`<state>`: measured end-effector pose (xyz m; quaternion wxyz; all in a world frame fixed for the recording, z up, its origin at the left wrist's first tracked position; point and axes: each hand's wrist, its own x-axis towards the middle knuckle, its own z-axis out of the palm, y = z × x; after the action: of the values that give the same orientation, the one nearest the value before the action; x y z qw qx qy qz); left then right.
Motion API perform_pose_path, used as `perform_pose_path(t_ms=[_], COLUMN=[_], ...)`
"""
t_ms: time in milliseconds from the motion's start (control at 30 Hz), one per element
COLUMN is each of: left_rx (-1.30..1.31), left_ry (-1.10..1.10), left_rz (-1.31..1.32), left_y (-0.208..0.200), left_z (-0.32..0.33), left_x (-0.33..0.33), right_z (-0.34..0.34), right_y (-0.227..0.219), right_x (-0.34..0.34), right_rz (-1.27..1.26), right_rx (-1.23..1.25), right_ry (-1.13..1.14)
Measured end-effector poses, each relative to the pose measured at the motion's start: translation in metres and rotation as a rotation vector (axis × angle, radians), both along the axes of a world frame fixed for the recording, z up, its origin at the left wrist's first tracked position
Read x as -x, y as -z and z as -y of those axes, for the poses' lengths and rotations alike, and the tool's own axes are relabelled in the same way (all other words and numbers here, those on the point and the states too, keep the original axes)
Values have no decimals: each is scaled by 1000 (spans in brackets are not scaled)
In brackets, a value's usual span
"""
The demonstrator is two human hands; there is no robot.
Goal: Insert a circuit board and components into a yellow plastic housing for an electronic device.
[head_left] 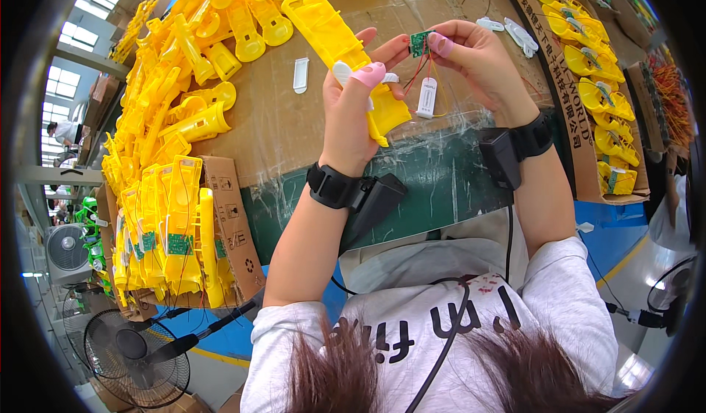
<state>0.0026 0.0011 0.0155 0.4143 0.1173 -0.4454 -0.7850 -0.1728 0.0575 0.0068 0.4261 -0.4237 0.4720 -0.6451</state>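
My left hand [348,122] is closed on a long yellow plastic housing [321,30], tilted with its far end to the upper left. Under that thumb lies a small white plastic part [376,77]. A small green circuit board [419,44] is pinched between the thumb and fingers of my right hand [476,58]. The left fingertips reach to the board's left edge; whether they press on it I cannot tell. Thin red and yellow wires run down from the board toward a white rectangular piece [426,98] below it. Both thumbs wear pink covers.
Yellow housings [213,52] are heaped at the left. A carton [229,214] beside me holds more, some with green boards. At right, a long cardboard box [562,82] contains yellow parts. White pieces [301,75] lie on the cardboard-covered table [265,130]. A fan [132,347] stands lower left.
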Motion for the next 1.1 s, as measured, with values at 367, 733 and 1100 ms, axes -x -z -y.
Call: perform_pose_path(t_ms=[367, 733, 1100], left_rx=[542, -250, 48], left_ry=[-170, 7, -71], left_rz=[209, -16, -14], left_y=[10, 8, 3], left_z=[-4, 17, 10], left_x=[1, -5, 4], right_z=[-1, -13, -12], right_y=[-1, -20, -16], right_x=[-8, -16, -43], right_rz=[-103, 103, -81], right_rx=[-14, 2, 50], right_ry=[188, 88, 10])
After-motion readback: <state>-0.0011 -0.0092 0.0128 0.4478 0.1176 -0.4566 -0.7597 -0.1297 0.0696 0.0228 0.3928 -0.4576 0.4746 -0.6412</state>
